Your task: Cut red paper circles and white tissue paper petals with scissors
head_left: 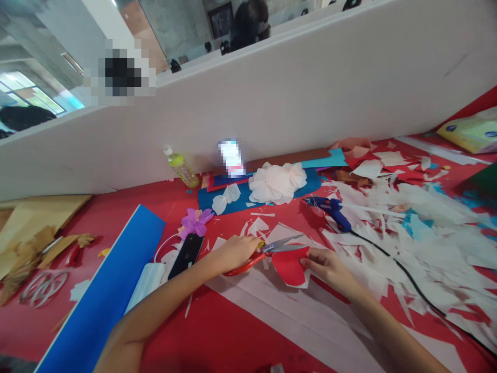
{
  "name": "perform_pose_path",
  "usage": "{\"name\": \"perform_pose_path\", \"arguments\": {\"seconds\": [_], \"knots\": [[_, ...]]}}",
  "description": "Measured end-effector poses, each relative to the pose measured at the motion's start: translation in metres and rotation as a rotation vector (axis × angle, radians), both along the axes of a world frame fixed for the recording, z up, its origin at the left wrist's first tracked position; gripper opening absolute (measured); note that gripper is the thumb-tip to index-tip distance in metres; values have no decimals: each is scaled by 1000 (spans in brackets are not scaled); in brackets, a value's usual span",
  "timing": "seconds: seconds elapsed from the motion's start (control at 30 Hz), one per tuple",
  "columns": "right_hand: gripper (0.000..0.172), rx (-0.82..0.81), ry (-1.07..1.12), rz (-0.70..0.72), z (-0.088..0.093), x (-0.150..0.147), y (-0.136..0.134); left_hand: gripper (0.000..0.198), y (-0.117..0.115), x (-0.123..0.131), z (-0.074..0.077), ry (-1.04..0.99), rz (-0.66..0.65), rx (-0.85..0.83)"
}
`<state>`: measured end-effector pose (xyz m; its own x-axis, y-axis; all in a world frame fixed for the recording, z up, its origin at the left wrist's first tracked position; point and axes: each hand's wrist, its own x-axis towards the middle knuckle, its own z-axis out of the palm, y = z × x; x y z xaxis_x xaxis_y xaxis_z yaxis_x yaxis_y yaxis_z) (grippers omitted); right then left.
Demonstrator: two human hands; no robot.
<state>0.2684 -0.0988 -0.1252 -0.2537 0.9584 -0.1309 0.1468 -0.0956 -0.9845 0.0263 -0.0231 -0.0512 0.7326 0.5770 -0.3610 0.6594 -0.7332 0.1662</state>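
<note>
My left hand point(237, 252) is closed round the orange handle of a pair of scissors point(274, 244). Their blades are parted and point right, along the upper edge of a red heart-shaped paper piece point(290, 267). White paper shows behind the red piece. My right hand point(323, 265) pinches its right edge between thumb and fingers. Beneath both hands lies a long pale paper strip point(267, 316) on the red table. A blue glue gun point(336, 211) rests beyond my right hand, its black cord running to the lower right.
White paper scraps point(388, 248) cover the right side. Ruffled white paper flowers point(274, 184), a purple flower point(195, 223) and a bottle point(180, 168) stand toward the pale partition point(295, 98). A black phone point(187, 255) and a blue board point(112, 280) lie left.
</note>
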Motion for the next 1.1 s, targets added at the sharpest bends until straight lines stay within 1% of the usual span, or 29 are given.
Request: {"name": "perform_pose_path", "arguments": {"seconds": [0.2, 0.33, 0.47, 0.7, 0.8, 0.93, 1.1], "knots": [[33, -5, -20, 7, 3, -1, 0, 30, 0, 1, -3, 9, -23, -6], [32, -13, -6, 8, 3, -1, 0, 22, 0, 0, -1, 37, -31, -5], [33, -14, -27, 2, 1, -1, 0, 12, 1, -1, -1, 17, -42, -11], [33, -15, -21, 5, 8, -2, 0, 8, 4, -2, -1, 26, -42, -37], [35, -21, -36, -6, 9, -3, -1, 9, 4, -2, 3, 23, -58, -36], [35, -35, -55, -7, 7, -3, -1, 12, 3, 0, 13, 27, -41, -54], [29, -3, -54, -17, 6, -3, 0, 17, 5, -1, 26, 53, -48, -70]]}}
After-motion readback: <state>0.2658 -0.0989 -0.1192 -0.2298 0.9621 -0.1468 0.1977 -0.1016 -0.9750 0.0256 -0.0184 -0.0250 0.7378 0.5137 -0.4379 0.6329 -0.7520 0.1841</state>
